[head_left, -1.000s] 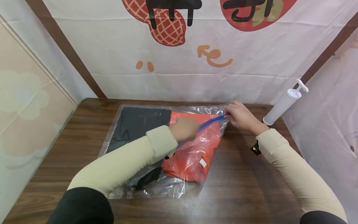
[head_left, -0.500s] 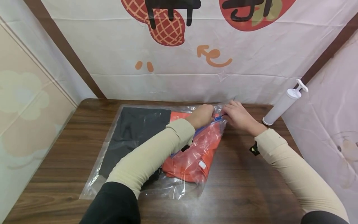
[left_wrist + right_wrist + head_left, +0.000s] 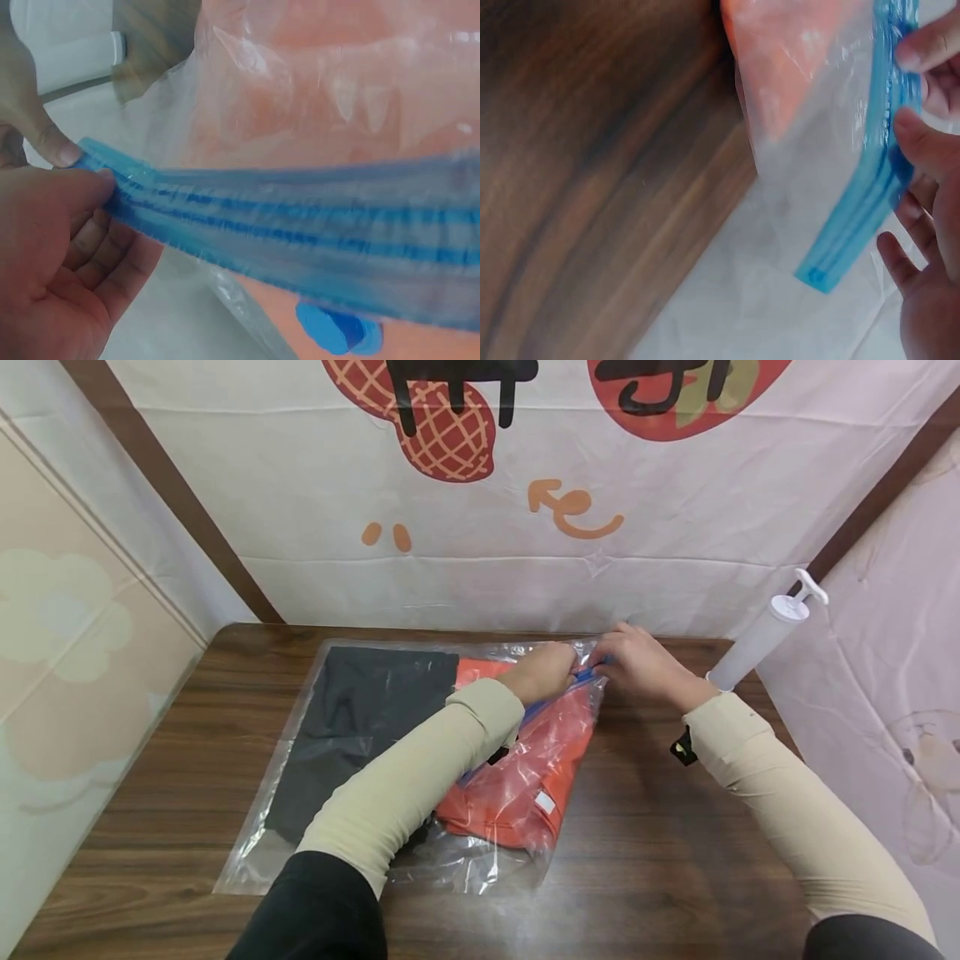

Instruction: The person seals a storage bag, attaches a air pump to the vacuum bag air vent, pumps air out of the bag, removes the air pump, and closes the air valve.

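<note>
A clear vacuum storage bag [image 3: 251, 864] lies flat on the wooden table. Inside are a folded dark garment [image 3: 367, 702] on the left and an orange garment [image 3: 480, 814] on the right. Along the bag's right part runs a blue zip seal [image 3: 285, 225], lifted a little. My left hand [image 3: 542, 672] pinches this seal near its far end between thumb and finger. Just to its right, my right hand [image 3: 637, 664] pinches the seal close to its tip [image 3: 821, 274]. A round blue valve [image 3: 330, 326] shows below the strip in the left wrist view.
A white hand pump [image 3: 761, 639] stands at the table's back right corner, close beyond the right hand. Printed cloth walls [image 3: 480, 577] rise behind and at both sides. The wooden table [image 3: 660, 860] extends in front of the bag and to its right.
The left hand has moved away from me and right along the seal, from mid-strip to beside the right hand, and stays there. The right hand has shifted slightly left at the far end.
</note>
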Demonstrator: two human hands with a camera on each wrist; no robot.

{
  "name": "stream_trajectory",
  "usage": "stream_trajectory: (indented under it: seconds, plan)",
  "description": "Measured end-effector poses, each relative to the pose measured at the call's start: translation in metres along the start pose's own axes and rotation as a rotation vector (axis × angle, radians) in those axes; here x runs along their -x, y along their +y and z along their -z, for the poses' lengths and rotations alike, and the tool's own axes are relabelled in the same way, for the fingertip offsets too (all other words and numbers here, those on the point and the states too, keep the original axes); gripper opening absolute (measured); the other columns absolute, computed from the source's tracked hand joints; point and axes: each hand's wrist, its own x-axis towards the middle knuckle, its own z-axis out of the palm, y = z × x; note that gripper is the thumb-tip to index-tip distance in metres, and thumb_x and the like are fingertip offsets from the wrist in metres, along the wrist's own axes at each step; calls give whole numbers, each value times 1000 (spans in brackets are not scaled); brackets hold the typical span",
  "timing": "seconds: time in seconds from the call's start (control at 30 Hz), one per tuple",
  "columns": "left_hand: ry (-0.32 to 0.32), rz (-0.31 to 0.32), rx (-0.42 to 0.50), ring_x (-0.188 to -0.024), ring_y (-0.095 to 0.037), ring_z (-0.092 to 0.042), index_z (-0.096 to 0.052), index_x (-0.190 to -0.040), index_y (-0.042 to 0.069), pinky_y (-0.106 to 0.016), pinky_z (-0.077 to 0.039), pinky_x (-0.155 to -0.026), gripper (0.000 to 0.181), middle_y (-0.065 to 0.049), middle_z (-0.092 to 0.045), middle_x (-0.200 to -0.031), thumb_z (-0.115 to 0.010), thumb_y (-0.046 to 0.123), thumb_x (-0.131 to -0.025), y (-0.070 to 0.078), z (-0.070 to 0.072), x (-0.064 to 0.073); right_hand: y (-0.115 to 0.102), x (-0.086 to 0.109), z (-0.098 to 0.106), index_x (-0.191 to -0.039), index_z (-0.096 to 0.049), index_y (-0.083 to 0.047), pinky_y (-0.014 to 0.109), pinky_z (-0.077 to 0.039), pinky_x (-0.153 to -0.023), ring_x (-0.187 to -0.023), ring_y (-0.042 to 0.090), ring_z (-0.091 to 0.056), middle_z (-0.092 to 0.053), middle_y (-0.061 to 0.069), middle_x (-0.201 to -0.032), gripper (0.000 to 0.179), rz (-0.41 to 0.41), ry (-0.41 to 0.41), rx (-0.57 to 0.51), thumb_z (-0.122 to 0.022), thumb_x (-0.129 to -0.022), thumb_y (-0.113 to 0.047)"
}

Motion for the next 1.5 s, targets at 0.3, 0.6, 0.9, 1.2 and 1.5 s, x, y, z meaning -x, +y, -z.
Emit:
stream_trajectory:
  seconds: [0.3,0.6,0.9,1.2,1.5]
  plan:
    - [-46,17,-38,-87,-21,-65,-66,-99,7,-36,-54,-80,9,-6,-68,-94,-64,16,-100,0,5,4,1,-13,14,-86,-71,-10,56,-43,-85,-102,34,-59,-71,6,-94,13,-60,-115,44,-82,-83,-5]
    - [4,43,-33,-85,-22,-64,-66,-94,6,-39,-55,-77,7,-7,-67,-94,-62,13,-95,-5,1,6,-5,-15,4,-82,-64,-11,54,-39,-90,-96,32,-55,-67,5,-86,16,-34,-64,109,-77,-85,-2]
    - [105,96,83,-79,-18,-63,-65,-92,9,-33,-52,-70,13,-2,-65,-86,-68,19,-100,1,-2,3,-5,-20,10,-87,-71,-13,54,-40,-87,-97,30,-58,-71,3,-91,11,-63,-139,29,-80,-86,-6]
    - [59,79,27,-79,-17,-62,-68,-92,10,-33,-53,-74,11,-2,-67,-90,-62,13,-101,4,-1,1,0,-22,24,-92,-73,-12,60,-37,-96,-107,34,-56,-70,7,-101,12,-138,-191,42,-78,-86,-3]
    - [82,139,45,-87,-16,-63,-65,-102,9,-31,-51,-74,14,-3,-66,-96,-65,23,-102,6,0,5,-1,-21,16,-89,-69,-9,58,-38,-94,-99,32,-54,-67,7,-94,9,-64,-137,118,-72,-91,-1]
